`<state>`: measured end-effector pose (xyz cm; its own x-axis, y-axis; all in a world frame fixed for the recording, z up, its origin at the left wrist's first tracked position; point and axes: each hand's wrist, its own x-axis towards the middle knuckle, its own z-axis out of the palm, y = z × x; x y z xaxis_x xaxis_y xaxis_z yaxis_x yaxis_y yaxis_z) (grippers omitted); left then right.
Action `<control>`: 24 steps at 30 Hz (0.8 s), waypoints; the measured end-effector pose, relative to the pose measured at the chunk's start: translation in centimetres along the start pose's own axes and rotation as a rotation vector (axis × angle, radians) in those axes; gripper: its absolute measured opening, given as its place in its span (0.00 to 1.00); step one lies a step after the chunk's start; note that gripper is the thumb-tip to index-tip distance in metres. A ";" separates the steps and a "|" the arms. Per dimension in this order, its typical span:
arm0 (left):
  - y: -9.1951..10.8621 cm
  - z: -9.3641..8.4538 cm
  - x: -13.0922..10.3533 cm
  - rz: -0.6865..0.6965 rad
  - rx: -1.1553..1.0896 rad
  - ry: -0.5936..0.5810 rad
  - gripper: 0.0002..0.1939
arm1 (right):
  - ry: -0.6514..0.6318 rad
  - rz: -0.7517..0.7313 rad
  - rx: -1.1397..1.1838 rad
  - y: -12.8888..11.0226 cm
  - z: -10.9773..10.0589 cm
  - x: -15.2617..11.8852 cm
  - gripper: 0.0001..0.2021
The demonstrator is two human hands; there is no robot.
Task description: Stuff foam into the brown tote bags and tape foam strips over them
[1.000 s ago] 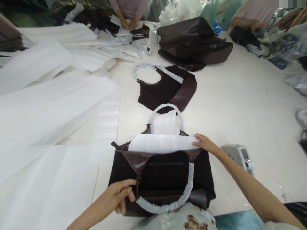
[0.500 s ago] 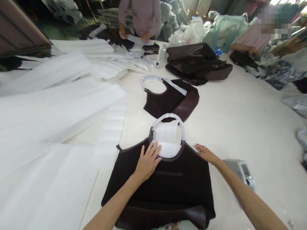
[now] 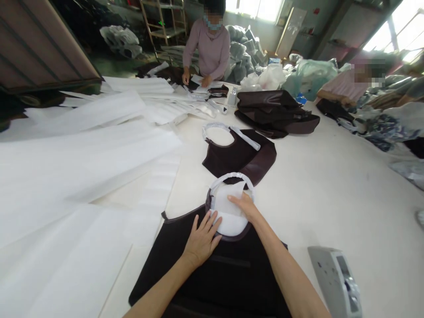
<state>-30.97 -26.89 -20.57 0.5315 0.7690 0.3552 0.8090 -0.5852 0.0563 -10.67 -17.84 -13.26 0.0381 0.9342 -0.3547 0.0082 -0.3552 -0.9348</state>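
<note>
A dark handbag (image 3: 228,269) lies flat in front of me, its handle (image 3: 217,180) wrapped in white padding. Inside the handle loop shows a white foam sheet (image 3: 228,224), partly tucked in the bag's opening. My left hand (image 3: 202,240) rests flat on the bag at the left of that opening, fingers spread. Through the loop's right side, my right hand (image 3: 245,205) grips the foam sheet, thumb on top; its other fingers are mostly hidden. Just beyond lies a second dark bag (image 3: 228,154), also with a wrapped handle.
White foam sheets (image 3: 82,154) cover the table's left side. A grey device (image 3: 334,280) stands at the near right. Stacked dark bags (image 3: 274,115) lie farther back. One person (image 3: 210,48) works across the table, another (image 3: 344,84) at the far right, among plastic-wrapped goods.
My right hand has left the bag's right upper edge and moved left to the foam sheet in the handle loop. My left hand stays on the bag. The view has tilted up.
</note>
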 end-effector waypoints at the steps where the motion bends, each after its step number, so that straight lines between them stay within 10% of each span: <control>1: 0.0 0.0 0.0 -0.004 -0.007 -0.014 0.25 | -0.025 0.041 0.076 -0.6 0.4 1.1 0.21; 5: 0.3 -0.3 0.2 -0.024 -0.043 -0.066 0.26 | -0.035 0.030 0.162 -2.6 -0.3 1.4 0.19; 12: 0.6 -0.4 0.4 -0.055 -0.095 -0.069 0.26 | -0.443 -0.258 -0.180 -2.7 -1.9 -4.7 0.18; 19: 0.4 -0.7 0.2 -0.041 -0.081 -0.050 0.26 | 0.108 -0.287 -0.131 -1.7 0.2 3.1 0.17; 24: 0.3 -0.4 -0.2 -0.036 -0.069 -0.007 0.26 | 0.208 -0.317 -0.105 -1.7 0.8 7.6 0.17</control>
<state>-30.96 -27.28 -20.21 0.5042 0.7916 0.3452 0.8086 -0.5731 0.1332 -11.24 -10.13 -14.38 0.2192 0.9753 -0.0270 0.1544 -0.0620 -0.9861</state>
